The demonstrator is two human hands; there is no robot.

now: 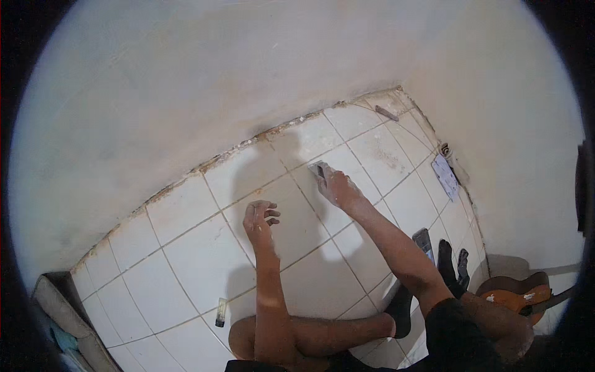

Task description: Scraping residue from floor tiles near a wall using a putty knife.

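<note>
My right hand (338,187), dusted with white powder, is closed around a small flat grey piece (318,167) with a dark middle. Its exact kind I cannot make out. The hand is just over the white floor tiles (248,177), short of the wall's base. To its left, my left hand (260,222) hangs above the tiles, fingers loosely bent and apart, with nothing visible in them. A shadow of my head and shoulders covers the tiles around both hands.
Rough, crumbly edging runs along the foot of the pale wall (186,80). A narrow greyish piece (387,113) lies near the corner. By the right wall are a bluish-white flat thing (445,178) and an orange-brown guitar (517,291). A small clear-and-dark object (220,312) sits beside my knee.
</note>
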